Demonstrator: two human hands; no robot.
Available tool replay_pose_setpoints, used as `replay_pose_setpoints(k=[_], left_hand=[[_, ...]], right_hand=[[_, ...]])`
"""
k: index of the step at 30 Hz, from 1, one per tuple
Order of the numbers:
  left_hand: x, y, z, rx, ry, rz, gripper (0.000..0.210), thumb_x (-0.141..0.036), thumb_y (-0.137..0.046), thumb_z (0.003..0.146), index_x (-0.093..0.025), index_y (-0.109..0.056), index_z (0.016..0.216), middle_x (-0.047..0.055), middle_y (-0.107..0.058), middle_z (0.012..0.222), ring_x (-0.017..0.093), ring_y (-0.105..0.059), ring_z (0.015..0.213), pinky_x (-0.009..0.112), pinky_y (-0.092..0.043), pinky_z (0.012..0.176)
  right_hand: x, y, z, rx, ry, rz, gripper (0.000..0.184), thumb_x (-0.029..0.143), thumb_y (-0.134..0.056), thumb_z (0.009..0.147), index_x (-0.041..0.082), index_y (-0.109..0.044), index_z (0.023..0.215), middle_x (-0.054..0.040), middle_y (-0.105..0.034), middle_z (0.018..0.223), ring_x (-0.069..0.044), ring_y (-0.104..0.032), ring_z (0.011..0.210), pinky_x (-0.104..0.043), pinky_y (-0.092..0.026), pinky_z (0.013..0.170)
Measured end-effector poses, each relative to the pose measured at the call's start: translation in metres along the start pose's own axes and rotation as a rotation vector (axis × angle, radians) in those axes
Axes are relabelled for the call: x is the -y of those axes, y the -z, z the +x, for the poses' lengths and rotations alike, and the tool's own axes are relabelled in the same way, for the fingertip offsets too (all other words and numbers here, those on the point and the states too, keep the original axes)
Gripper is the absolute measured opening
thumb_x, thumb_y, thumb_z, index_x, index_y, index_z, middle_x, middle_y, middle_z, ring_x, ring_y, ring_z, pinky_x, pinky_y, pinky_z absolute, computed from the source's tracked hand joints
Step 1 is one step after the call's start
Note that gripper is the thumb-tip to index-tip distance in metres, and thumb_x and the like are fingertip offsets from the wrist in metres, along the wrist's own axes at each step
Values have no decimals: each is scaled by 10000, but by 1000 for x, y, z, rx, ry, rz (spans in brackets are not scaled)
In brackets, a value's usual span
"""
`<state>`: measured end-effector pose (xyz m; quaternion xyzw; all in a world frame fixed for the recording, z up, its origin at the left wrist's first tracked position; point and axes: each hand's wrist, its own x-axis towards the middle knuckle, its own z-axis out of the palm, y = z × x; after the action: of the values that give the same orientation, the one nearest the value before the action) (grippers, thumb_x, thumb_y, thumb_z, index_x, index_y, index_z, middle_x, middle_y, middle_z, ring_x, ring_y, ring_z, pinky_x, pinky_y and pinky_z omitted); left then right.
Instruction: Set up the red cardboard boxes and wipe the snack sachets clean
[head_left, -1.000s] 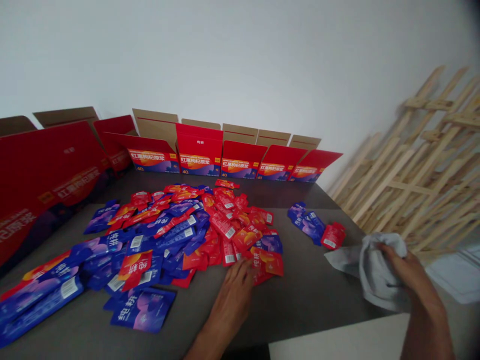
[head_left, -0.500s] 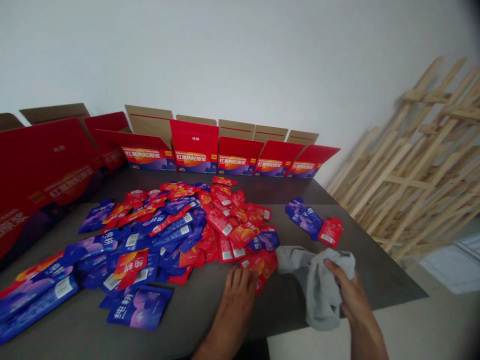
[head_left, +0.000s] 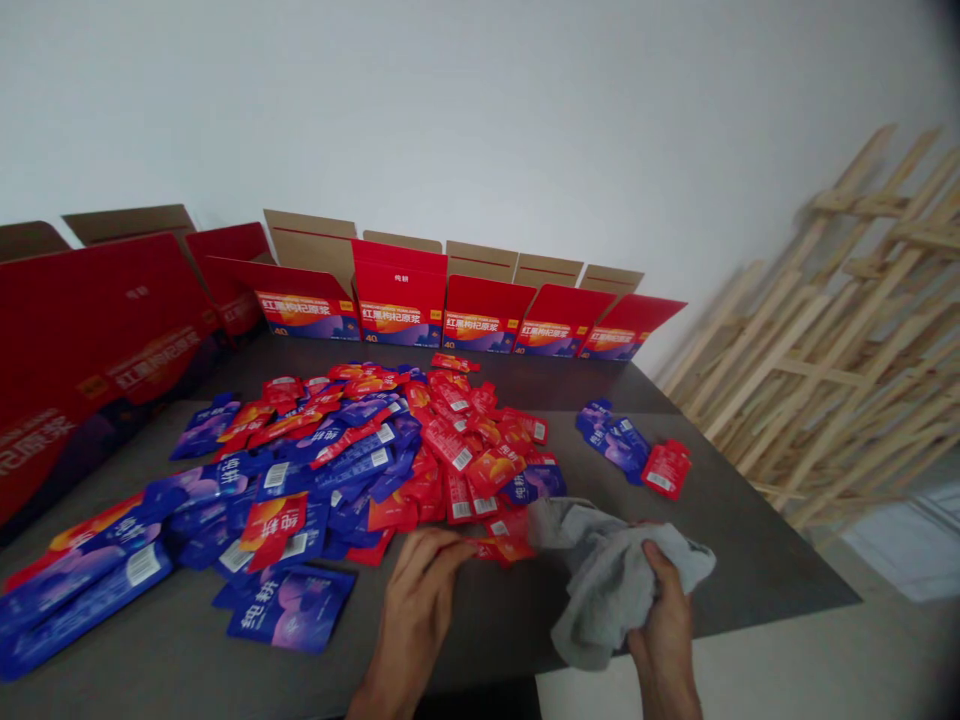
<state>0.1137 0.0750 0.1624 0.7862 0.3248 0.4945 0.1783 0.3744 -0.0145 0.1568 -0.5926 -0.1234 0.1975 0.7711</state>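
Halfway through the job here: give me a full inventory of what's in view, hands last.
Tabletop: 1, dark grey, across the lower view
Wall: 1, pale grey, behind
Floor: pale, bottom right
Back-row cartons: 5, red, orange and purple, open, along the far edge
Left-side cartons: count unclear, red and purple, left
Heaped pouches: uncountable, overlapping, red and purple, left to centre
Loose purple pouches: at least 2, right of the heap
Loose red pouch: 1, beside those
Cloth: 1, grey, front right
Wooden frames: count unclear, pale, far right
Left hand: 1, bare, at the heap's near edge
Right hand: 1, bare, gripping the cloth
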Motion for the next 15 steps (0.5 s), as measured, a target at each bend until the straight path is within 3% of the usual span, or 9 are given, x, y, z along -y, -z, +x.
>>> replay_pose_setpoints(k=[4,7,11,15], left_hand=[[-6,20,6,-175,148,-57,224,-132,-580,986,-255,-755,921,48,-684,1064,181,-690,972,256,-559,808],[-13,21,4,-203,267,-98,212,-211,-584,998,-258,-759,889,54,-689,1095,200,-691,1012,289,-564,861],[-25,4,-6,-175,425,-226,191,-339,-608,1001,-266,-764,919,65,-709,1140,229,-697,1085,330,-583,910],[-39,-8,-19,-205,687,-396,329,-493,-621,985,-262,-716,1199,101,-713,1312,275,-678,1234,414,-557,1057]], right_hand=[[-12,-9,-33,41,-3,-33,333,469,-757,858,242,-698,1094,7,-763,1018,-201,-728,914,-283,-603,784],[-29,-23,-66,254,76,-135,323,478,-782,851,231,-701,1043,-20,-749,998,-204,-714,888,-294,-591,781],[-49,-52,-113,561,182,-185,313,513,-765,861,222,-693,953,-42,-713,904,-208,-693,805,-304,-586,743],[-57,-70,-143,479,190,-180,344,567,-663,920,230,-636,986,-52,-674,953,-216,-681,861,-324,-580,785]])
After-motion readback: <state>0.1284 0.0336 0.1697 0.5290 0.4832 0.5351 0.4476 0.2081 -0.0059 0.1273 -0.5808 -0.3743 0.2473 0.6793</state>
